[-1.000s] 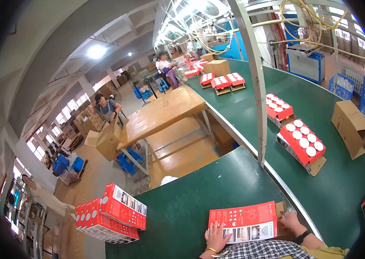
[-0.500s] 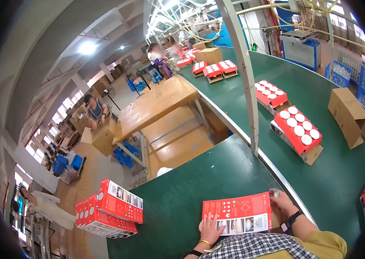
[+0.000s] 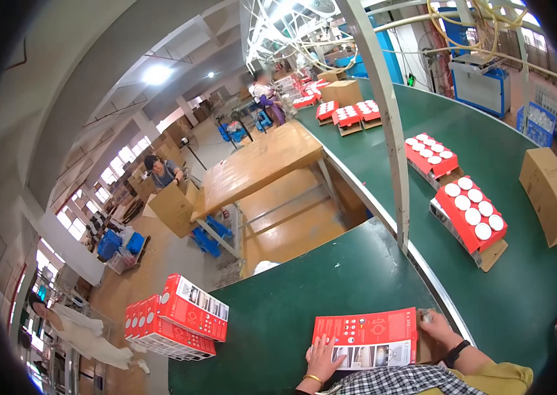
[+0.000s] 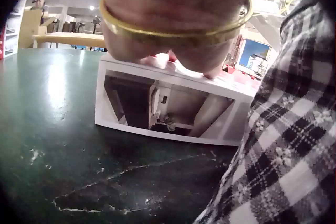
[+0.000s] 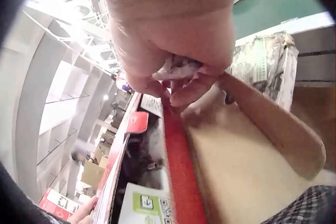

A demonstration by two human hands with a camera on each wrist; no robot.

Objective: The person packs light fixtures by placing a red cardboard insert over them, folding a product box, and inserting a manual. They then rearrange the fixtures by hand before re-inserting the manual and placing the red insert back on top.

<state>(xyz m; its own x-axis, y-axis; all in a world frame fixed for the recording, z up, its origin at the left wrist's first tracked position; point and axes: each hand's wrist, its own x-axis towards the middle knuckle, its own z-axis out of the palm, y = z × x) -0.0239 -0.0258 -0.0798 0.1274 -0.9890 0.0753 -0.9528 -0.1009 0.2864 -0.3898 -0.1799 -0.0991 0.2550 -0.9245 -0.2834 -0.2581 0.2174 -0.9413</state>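
Observation:
A red and white printed box lies flat on the green table in front of me. My left hand rests on its left part with the fingers spread. At the right end, where the box is open, is my right hand. In the right wrist view its curled fingers hold a crumpled whitish piece, with fingertips right at the top of a red flap. Beside that flap stands a brown cardboard panel. A white leaflet with a green mark and dark contents show inside.
Several similar boxes are stacked at the table's left edge. Beyond a metal post, a green conveyor carries red trays of white round items and an open carton. A person handles a carton by a wooden table.
The head view has shifted. My right hand moved toward the box's far right corner, then slightly back. My left hand stays on the box.

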